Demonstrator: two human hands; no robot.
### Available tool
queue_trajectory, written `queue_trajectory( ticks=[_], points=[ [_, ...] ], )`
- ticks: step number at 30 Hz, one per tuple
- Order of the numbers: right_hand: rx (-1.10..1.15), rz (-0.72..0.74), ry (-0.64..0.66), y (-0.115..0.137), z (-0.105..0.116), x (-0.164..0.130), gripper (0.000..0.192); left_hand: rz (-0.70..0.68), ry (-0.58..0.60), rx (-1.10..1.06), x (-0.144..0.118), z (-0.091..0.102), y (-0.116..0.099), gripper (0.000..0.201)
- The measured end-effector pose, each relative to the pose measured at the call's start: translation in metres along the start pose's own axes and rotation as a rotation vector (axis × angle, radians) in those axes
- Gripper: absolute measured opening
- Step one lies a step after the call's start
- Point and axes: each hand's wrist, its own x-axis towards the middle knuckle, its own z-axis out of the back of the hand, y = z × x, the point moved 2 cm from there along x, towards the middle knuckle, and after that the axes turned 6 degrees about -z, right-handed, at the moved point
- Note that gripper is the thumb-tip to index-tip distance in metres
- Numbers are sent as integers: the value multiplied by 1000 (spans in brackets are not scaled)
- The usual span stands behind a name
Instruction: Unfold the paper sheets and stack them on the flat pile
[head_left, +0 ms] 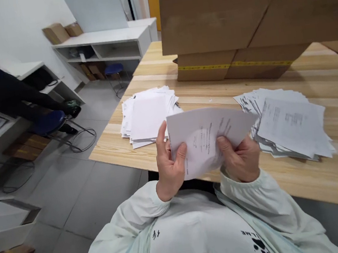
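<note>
Left hand: fingers grip the left edge of the printed sheet, lower centre of frame.
Right hand: fingers pinch the sheet's lower right.
Desk: blank-side pile centre left, printed pile right.
Cardboard boxes: top right.

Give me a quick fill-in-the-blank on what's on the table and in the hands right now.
1. Both hands, left hand and right hand, hold a printed ____.
2. The paper pile with print showing lies to the sheet's ____.
3. The blank-faced pile lies on the ____ table.
4. Behind the piles stands a cardboard ____.

Missing: sheet; right; wooden; box
</note>
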Motion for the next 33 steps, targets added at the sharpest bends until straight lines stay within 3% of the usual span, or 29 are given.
queue_trajectory(
  ticks=[4, 7, 9, 14, 16, 19, 21, 25, 27, 29, 33],
  points=[
    [-98, -144, 83, -5, 50, -11, 52, 127, 244, 93, -34, -13, 8, 71],
    [-98, -295, 196, -34, 76, -22, 60, 308, 469, 32, -49, -23, 24, 67],
    [-121, -336, 225, -55, 86, -26, 59, 459, 543, -85, -51, -32, 33, 64],
    [-120, -311, 183, -87, 96, -17, 61, 844, 542, -294, -33, -56, 42, 34],
    [-135, -280, 160, -93, 95, -8, 63, 950, 521, -285, -23, -64, 44, 36],
    [-261, -211, 149, -96, 96, 4, 62, 979, 492, -280, -11, -73, 48, 41],
    [-475, -148, 160, -88, 102, 12, 64, 941, 454, -282, -5, -77, 51, 38],
    [-970, 92, 79, -40, 112, 39, 55, 946, 444, -237, 1, -82, 55, 39],
    [-1014, 261, 60, -13, 99, 60, 43, 951, 469, -220, 2, -83, 55, 41],
    [-927, 393, 159, 3, 68, 83, 39, 955, 484, -212, 4, -84, 55, 41],
    [-807, 453, 432, -12, -21, 119, 40, 964, 470, -218, 4, -84, 55, 36]
  ],
)
